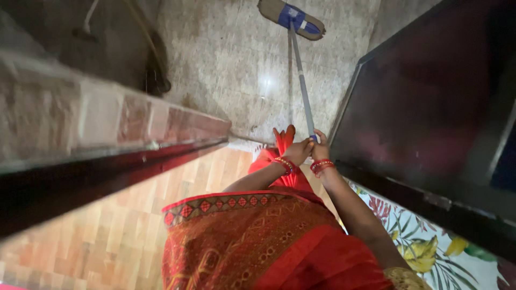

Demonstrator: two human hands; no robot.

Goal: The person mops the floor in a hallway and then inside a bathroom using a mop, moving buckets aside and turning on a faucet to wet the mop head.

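A long-handled flat mop with a thin metal pole (pixel 302 80) is held at its near end, and its blue-and-tan flat head (pixel 293 19) is laid on the pale speckled stone floor (pixel 236 64), well away from the hands. The pole is gripped by both hands side by side at its top: the left hand (pixel 299 151) is wrapped just beside the pole's end, its fingers closed around it, and the right hand (pixel 321 151) is likewise clenched on the pole, touching the left. Red bangles (pixel 321 167) are worn on both wrists, and a red patterned garment (pixel 258 241) fills the view beneath the mop's handle. To the left of the mop a brick-and-stone ledge (pixel 107 118) is seen, with wood-patterned flooring (pixel 107 236) below it; to the right of the mop a dark framed panel (pixel 430 107) stands, with a floral-printed cloth (pixel 430 258) at its foot. The step in hand is judged to be a mopping stroke at full reach; a steady pull back along the pole's line, with both grips kept firm, would be called for.
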